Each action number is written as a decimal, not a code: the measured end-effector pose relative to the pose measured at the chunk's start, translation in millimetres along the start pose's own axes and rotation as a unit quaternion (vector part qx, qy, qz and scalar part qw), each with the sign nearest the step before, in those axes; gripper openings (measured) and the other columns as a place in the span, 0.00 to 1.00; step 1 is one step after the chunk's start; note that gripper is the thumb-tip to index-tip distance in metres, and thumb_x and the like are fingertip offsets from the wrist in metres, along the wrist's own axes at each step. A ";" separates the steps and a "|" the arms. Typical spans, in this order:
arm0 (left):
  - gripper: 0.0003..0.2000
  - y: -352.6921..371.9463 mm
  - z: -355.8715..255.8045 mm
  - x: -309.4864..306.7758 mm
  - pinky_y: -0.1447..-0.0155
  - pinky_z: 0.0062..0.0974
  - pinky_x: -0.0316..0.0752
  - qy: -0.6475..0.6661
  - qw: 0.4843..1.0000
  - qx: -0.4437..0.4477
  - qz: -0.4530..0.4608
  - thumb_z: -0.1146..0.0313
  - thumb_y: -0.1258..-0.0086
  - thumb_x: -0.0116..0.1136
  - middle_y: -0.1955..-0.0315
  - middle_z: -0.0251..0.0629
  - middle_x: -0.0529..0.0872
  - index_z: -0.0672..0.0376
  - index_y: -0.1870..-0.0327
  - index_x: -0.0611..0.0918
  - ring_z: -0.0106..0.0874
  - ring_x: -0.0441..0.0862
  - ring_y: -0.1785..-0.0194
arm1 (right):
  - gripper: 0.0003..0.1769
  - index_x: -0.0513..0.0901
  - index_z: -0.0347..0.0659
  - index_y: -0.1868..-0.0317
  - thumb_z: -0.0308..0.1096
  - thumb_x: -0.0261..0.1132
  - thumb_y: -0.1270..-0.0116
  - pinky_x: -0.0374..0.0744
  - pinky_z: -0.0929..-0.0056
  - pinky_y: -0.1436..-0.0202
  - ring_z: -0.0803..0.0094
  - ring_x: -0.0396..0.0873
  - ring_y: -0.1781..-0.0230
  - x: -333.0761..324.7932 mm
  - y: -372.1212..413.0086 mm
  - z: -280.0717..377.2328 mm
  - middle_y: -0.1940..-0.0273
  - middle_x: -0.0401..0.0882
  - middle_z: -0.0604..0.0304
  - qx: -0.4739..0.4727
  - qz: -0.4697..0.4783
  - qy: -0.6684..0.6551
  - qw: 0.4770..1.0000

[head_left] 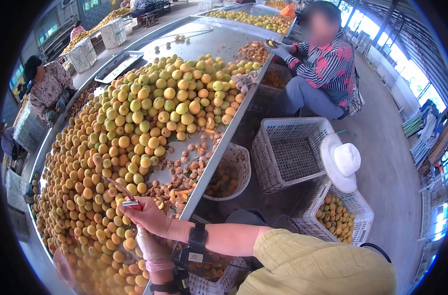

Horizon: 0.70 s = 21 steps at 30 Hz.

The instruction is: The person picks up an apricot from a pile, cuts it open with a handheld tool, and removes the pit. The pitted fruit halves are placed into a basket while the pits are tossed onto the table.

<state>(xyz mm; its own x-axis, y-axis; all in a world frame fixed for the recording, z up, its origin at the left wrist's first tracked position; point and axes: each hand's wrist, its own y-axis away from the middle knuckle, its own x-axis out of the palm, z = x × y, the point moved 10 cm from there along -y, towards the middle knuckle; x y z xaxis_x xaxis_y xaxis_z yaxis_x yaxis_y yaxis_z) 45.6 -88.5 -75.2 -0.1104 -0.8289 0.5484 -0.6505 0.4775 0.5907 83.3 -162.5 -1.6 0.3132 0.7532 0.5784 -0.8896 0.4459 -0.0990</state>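
Observation:
My right hand (148, 215) is closed around the red handle of a knife (119, 188) with a curved blade, which points up and left over a large heap of yellow-orange fruit (111, 152) on a metal table (223, 156). Just below it is my left hand (149, 245) in a pale glove, partly covered by the right one. Its fingers are hidden, and I cannot make out what it holds. Brown pits and fruit scraps (177, 184) lie on the table near both hands.
Right of the table stand a round basket (243, 179) with fruit, an empty crate (268, 172) and a crate (364, 223) of fruit bearing a white hat (346, 158). A co-worker (322, 73) sits at the upper right, another (49, 88) at the left. A tray (119, 66) lies behind the heap.

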 end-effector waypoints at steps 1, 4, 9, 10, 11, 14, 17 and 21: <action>0.22 3.7 -2.7 -1.1 0.84 0.15 0.66 -0.042 0.998 0.014 -0.038 0.41 0.29 0.47 0.85 0.25 0.76 0.52 0.68 0.78 0.21 0.72 0.87 | 0.15 0.76 0.43 0.68 0.44 0.63 0.29 0.61 0.86 0.82 0.89 0.62 0.84 -1.6 0.2 1.7 0.81 0.68 0.74 -0.008 -0.005 0.001 1.000; 0.24 -19.5 8.7 -31.1 0.51 0.30 0.80 -0.016 0.998 -0.062 0.023 0.47 0.25 0.45 0.52 0.40 0.81 0.59 0.41 0.72 0.33 0.84 0.54 | 0.14 0.76 0.43 0.68 0.44 0.63 0.29 0.62 0.86 0.82 0.89 0.63 0.84 -13.6 -1.9 -5.0 0.81 0.68 0.75 0.002 -0.036 -0.033 0.999; 0.16 -5.0 -16.9 -5.6 0.63 0.19 0.72 -0.025 0.996 0.085 0.001 0.50 0.27 0.51 0.67 0.27 0.80 0.53 0.55 0.78 0.23 0.78 0.65 | 0.15 0.70 0.47 0.70 0.44 0.63 0.29 0.60 0.85 0.86 0.87 0.60 0.88 -36.1 -6.1 1.0 0.83 0.65 0.74 0.049 -0.111 -0.123 0.985; 0.15 -9.6 -15.3 -12.5 0.66 0.19 0.68 0.004 0.997 0.075 0.015 0.50 0.27 0.53 0.71 0.25 0.77 0.52 0.59 0.77 0.21 0.74 0.69 | 0.15 0.70 0.47 0.69 0.43 0.62 0.29 0.59 0.84 0.86 0.86 0.60 0.89 -37.7 -9.5 4.0 0.83 0.65 0.73 0.043 -0.112 -0.162 0.979; 0.14 -8.3 -16.8 -8.6 0.70 0.19 0.65 0.033 0.997 0.065 0.030 0.50 0.28 0.54 0.75 0.23 0.73 0.52 0.63 0.76 0.20 0.69 0.73 | 0.14 0.70 0.46 0.68 0.43 0.61 0.29 0.59 0.83 0.86 0.85 0.60 0.88 -40.1 -11.7 6.6 0.83 0.65 0.73 0.058 -0.101 -0.165 0.979; 0.16 -2.2 -32.9 -5.2 0.78 0.18 0.56 0.036 0.997 0.062 0.042 0.47 0.30 0.56 0.81 0.22 0.65 0.51 0.66 0.74 0.19 0.58 0.81 | 0.16 0.73 0.43 0.70 0.44 0.62 0.29 0.62 0.82 0.83 0.84 0.63 0.85 -47.3 -12.8 15.0 0.82 0.67 0.72 0.094 -0.081 -0.099 0.987; 0.19 -1.8 -41.9 -1.5 0.82 0.17 0.52 0.027 0.991 0.072 0.107 0.44 0.32 0.57 0.83 0.20 0.65 0.51 0.66 0.75 0.17 0.56 0.84 | 0.15 0.79 0.39 0.62 0.45 0.62 0.29 0.69 0.82 0.74 0.85 0.69 0.76 -28.0 -14.5 13.9 0.75 0.75 0.70 -0.009 0.016 0.197 0.980; 0.20 -0.8 -46.5 -17.7 0.80 0.15 0.56 -0.042 0.994 0.101 0.026 0.42 0.32 0.57 0.82 0.19 0.68 0.51 0.63 0.76 0.15 0.62 0.82 | 0.17 0.79 0.35 0.57 0.43 0.63 0.30 0.76 0.78 0.59 0.81 0.74 0.66 -5.5 5.7 -24.4 0.66 0.81 0.64 0.113 0.164 0.234 0.952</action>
<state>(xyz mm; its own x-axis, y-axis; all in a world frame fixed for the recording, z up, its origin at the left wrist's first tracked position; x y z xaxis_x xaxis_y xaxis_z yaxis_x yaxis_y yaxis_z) 83.1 -60.6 -57.8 -0.2047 -0.8296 0.5195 -0.7790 0.4594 0.4267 84.6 -152.4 -25.1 0.0727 0.9905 0.1170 -0.9973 0.0737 -0.0041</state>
